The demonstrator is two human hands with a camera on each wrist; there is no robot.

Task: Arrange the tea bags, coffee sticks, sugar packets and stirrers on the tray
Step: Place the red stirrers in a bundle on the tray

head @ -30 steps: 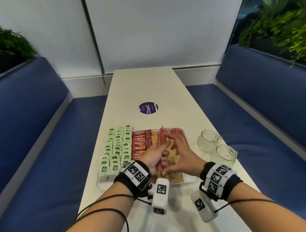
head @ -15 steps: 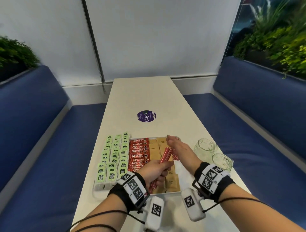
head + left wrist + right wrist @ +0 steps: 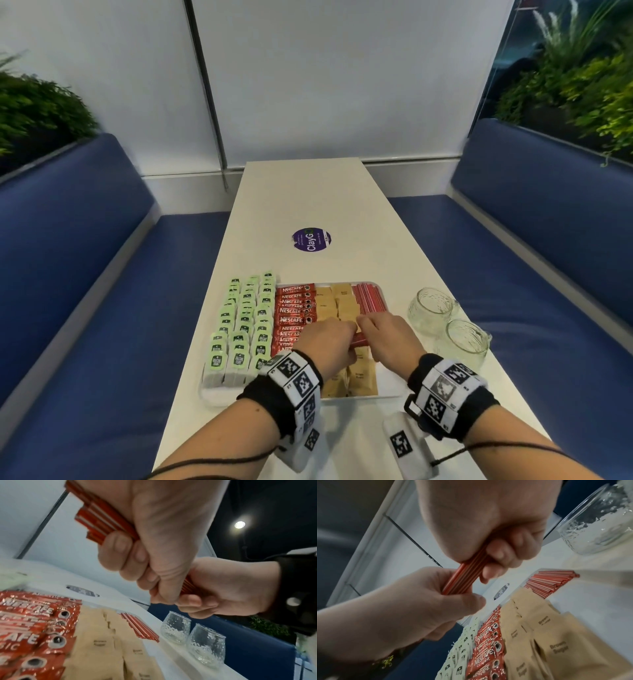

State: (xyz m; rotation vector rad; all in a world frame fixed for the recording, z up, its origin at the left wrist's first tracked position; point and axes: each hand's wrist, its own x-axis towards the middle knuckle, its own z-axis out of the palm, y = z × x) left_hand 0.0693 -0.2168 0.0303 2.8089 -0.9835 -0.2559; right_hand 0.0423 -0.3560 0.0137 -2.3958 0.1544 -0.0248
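Note:
Both hands hold one bundle of red stirrers [image 3: 462, 578] above the white tray [image 3: 390, 383]. My left hand [image 3: 329, 346] grips one end, with the stirrers [image 3: 102, 524] sticking out past its curled fingers. The other end sits in my right hand [image 3: 387, 339], fingers curled round it. On the tray lie rows of green tea bags [image 3: 245, 325], red coffee sticks [image 3: 294, 310], brown sugar packets [image 3: 337, 301] and a pile of stirrers [image 3: 368, 299] at the far right. The hands hide the tray's middle.
Two clear glass jars [image 3: 431, 310] [image 3: 467, 342] stand on the white table right of the tray. A purple round sticker [image 3: 311, 240] lies further up the table. Blue benches run along both sides.
The bundle of stirrers was in my left hand alone; my right hand has come back from the far stirrer pile and closed on its other end. The head view tilted down.

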